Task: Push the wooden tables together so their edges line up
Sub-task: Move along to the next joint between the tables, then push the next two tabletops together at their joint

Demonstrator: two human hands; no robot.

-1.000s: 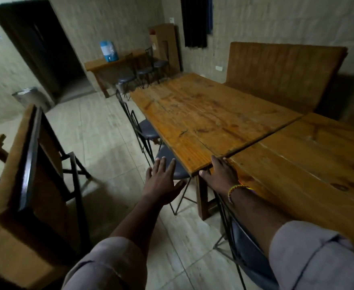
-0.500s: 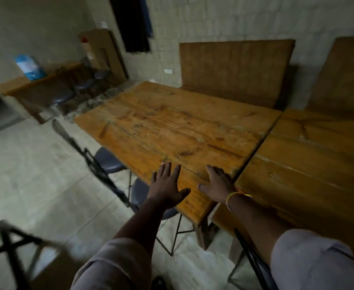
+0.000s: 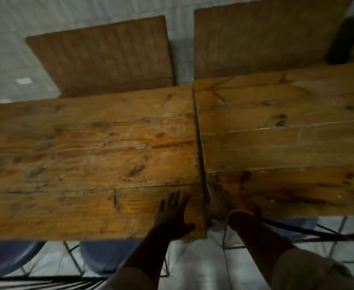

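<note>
Two wooden tables stand side by side, touching along a dark seam. The left table (image 3: 88, 164) has its near edge closer to me than the right table (image 3: 287, 143), so the near edges are stepped at the seam. My left hand (image 3: 172, 214) lies flat on the left table near its right front corner, fingers spread. On the front left corner of the right table rests my right hand (image 3: 217, 203), which wears a yellow bracelet; its fingers stretch along the seam. The picture is dark and blurred there.
Two wooden bench backs (image 3: 109, 59) (image 3: 266, 36) lean at the wall behind the tables. Blue-seated chairs with black metal frames (image 3: 107, 256) (image 3: 297, 221) stand tucked under the near edges. Pale tiled floor (image 3: 203, 268) lies below me.
The view has swung right and down, so I now face the tables square-on. Both hands have slid forward onto the tabletops at the seam.
</note>
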